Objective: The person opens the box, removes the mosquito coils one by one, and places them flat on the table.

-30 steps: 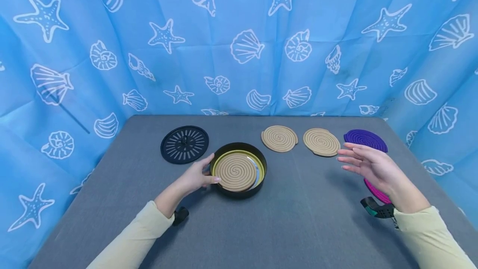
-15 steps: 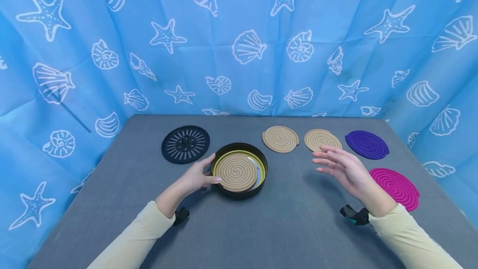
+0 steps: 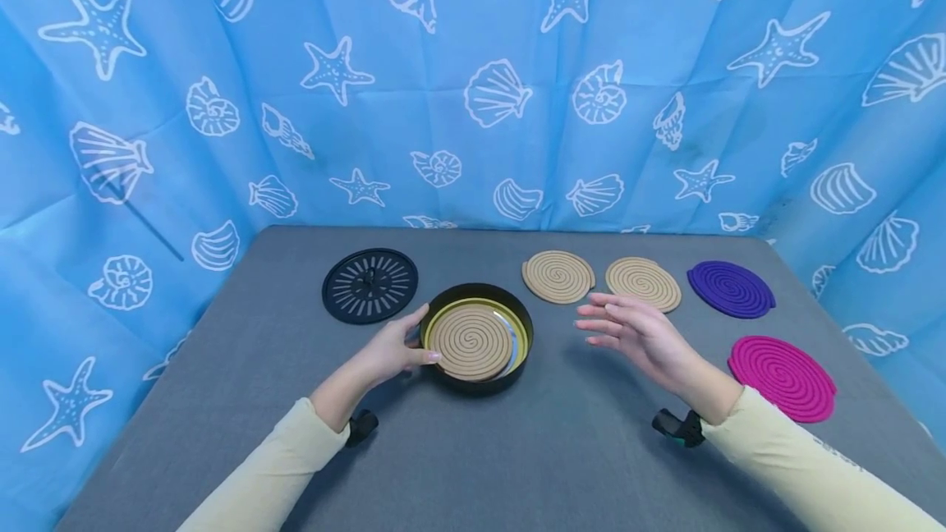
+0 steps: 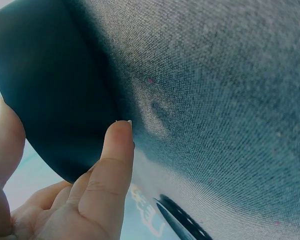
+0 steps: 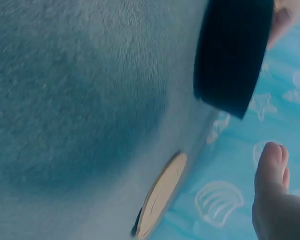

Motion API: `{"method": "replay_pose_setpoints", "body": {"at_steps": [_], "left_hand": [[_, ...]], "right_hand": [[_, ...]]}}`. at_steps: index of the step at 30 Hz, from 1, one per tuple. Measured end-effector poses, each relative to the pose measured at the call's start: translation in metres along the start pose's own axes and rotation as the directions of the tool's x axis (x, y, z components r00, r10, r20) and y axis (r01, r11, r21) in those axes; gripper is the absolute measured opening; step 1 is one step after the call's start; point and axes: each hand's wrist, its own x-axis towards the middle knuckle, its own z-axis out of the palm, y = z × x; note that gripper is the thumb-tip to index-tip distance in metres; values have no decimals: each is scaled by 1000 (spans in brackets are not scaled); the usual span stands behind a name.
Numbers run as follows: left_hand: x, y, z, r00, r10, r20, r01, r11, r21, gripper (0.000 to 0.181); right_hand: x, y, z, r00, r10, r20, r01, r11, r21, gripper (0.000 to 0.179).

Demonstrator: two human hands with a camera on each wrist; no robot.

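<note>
A round black container (image 3: 477, 387) with a yellow inner ring stands mid-table. Inside it lies a tan coiled-rope coaster (image 3: 470, 342), a shiny blue-white strip showing along its right side. My left hand (image 3: 389, 351) grips the container's left side, thumb over the rim. In the left wrist view, its fingers (image 4: 110, 185) lie against the dark outer wall. With nothing in it, my right hand (image 3: 643, 343) hovers right of the container, fingers nearly straight. The right wrist view shows its fingertips (image 5: 272, 160) apart from the container (image 5: 232, 60).
A black slotted disc (image 3: 347, 308) with a centre knob lies behind the left hand. Two tan coasters (image 3: 558, 276) lie at the back right, beside a purple coaster (image 3: 732, 289). A magenta coaster (image 3: 782, 378) lies near the right forearm. Blue curtains (image 3: 443, 48) surround the grey table.
My right hand has moved left from over the purple and magenta coasters toward the container, uncovering both. My left hand keeps its hold on the container.
</note>
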Motion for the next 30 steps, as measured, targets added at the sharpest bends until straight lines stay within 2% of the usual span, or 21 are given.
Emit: {"method": "replay_pose_setpoints", "body": {"at_steps": [3, 6, 10, 14, 20, 25, 30], "left_hand": [[-1, 0, 0, 1000, -2, -4, 2, 1000, 4, 84], [-1, 0, 0, 1000, -5, -8, 5, 1000, 5, 85], [0, 1, -1, 1000, -10, -6, 10, 1000, 9, 85], [1, 1, -1, 1000, -17, -2, 17, 1000, 11, 85], [1, 1, -1, 1000, -14, -5, 14, 1000, 9, 85], [1, 0, 0, 1000, -10, -6, 10, 1000, 4, 85], [2, 0, 2, 1000, -4, -6, 4, 1000, 0, 85]], "right_hand": [[6, 2, 9, 999, 26, 24, -25, 999, -40, 29], [11, 2, 18, 997, 75, 11, -74, 994, -83, 26], [19, 1, 27, 987, 158, -22, -160, 979, -129, 42], [26, 1, 32, 977, 212, -2, -209, 965, -159, 58], [41, -1, 40, 951, 297, 81, -288, 951, -109, 65], [55, 2, 49, 924, 363, 119, -361, 932, -36, 66], [69, 9, 55, 912, 391, 122, -393, 919, -4, 67]]}}
